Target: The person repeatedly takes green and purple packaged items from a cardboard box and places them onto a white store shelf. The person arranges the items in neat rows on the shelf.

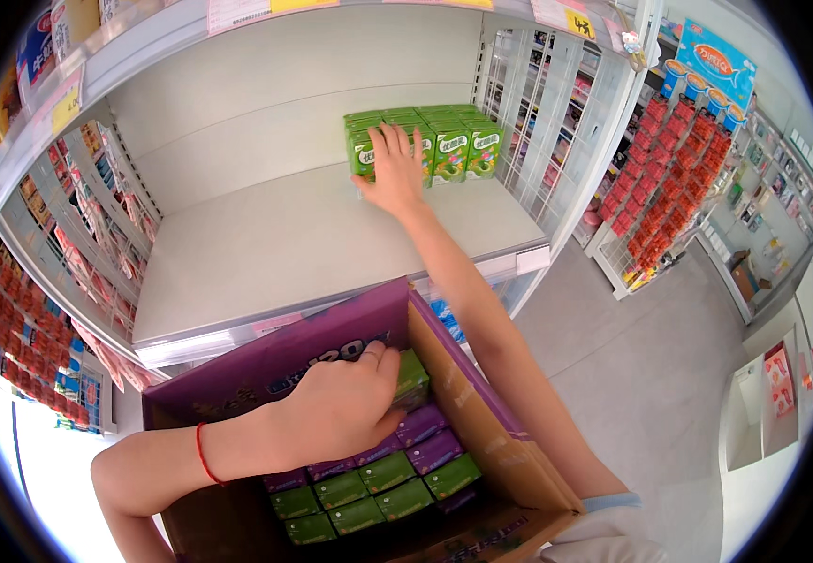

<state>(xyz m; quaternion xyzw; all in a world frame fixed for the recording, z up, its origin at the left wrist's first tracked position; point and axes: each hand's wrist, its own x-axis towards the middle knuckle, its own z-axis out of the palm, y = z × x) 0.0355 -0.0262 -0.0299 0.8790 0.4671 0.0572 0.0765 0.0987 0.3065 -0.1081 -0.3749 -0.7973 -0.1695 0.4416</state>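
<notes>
A purple-printed cardboard carton (350,317) stands before me with its top flaps up. Inside lie several green drink cartons (406,498) and purple drink cartons (436,450), packed in rows. My left hand (350,397), wearing a red string bracelet (202,454), reaches into the box. Its fingers and thumb close on a green drink carton (413,380) near the right wall. On the shelf, my right hand (396,169) holds the front left of a block of green drink cartons (452,155), thumb at the left side and fingers over the front. The palm hides part of them.
The white shelf board (272,239) has a raised price-strip edge (216,345). An upper shelf edge with price tags (244,14) overhangs it. Wire side panels (540,98) bound the shelf. Red snack packets (666,176) hang on a rack at the right, beyond the grey floor (631,359).
</notes>
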